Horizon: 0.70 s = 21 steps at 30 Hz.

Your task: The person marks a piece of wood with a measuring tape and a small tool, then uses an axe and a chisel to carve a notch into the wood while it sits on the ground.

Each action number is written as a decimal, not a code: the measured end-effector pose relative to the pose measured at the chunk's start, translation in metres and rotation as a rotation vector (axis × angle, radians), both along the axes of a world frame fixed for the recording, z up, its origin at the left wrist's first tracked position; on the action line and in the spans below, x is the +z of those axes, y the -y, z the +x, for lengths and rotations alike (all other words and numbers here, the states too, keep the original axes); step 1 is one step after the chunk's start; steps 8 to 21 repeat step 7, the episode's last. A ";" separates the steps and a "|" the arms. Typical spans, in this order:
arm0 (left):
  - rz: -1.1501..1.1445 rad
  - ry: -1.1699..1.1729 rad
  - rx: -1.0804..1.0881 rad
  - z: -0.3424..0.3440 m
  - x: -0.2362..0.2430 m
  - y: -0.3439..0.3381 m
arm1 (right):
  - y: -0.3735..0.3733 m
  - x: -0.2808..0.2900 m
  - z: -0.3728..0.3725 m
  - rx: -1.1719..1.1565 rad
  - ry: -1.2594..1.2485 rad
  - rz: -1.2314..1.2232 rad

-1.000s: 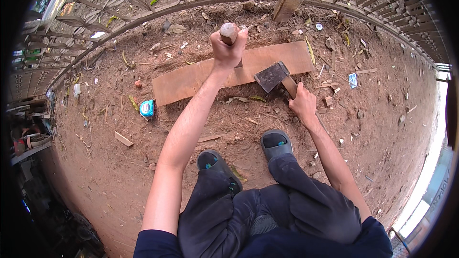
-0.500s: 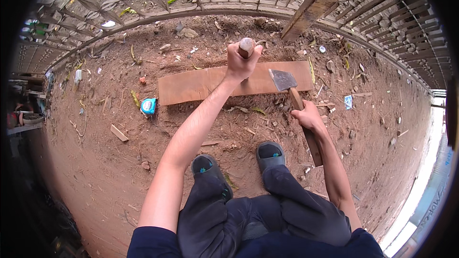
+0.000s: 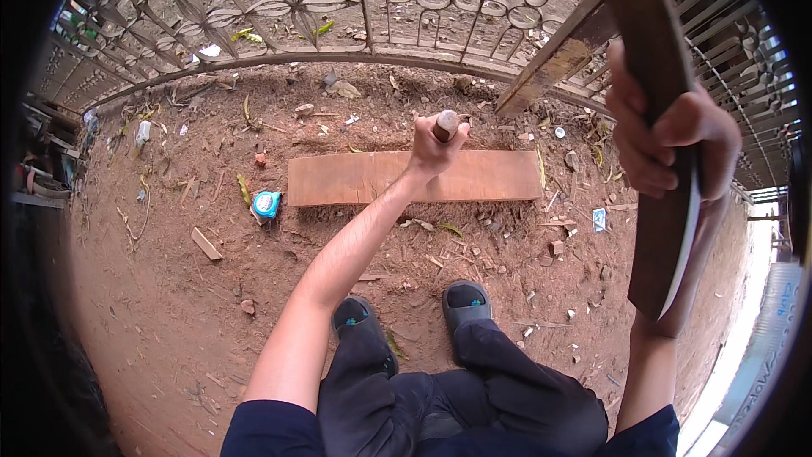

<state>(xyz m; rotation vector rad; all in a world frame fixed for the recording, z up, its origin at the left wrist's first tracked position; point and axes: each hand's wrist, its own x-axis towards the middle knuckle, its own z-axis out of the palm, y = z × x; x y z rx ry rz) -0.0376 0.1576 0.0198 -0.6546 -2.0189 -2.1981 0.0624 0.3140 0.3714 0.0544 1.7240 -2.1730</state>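
Observation:
A long reddish-brown wooden board lies flat on the dirt in front of my feet. My left hand is wrapped round an upright wooden-handled chisel over the middle of the board; the worn, round butt points up, and the blade is hidden below the fist. High at the right, close to the camera, my right hand grips a hatchet by its dark wooden handle. Its head is at the upper rim, mostly out of sight.
A blue tape measure sits by the board's left end. An ornate metal fence with a wooden post stands beyond it. My shod feet are on the near side. A wood offcut and scattered debris lie around.
My right hand has lifted the hatchet from beside the board's right end up to the upper right, close to the camera. My left hand still holds the chisel upright on the board.

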 end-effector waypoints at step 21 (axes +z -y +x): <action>-0.018 -0.024 -0.004 0.000 0.007 -0.002 | -0.032 0.050 -0.025 0.465 -0.372 -0.026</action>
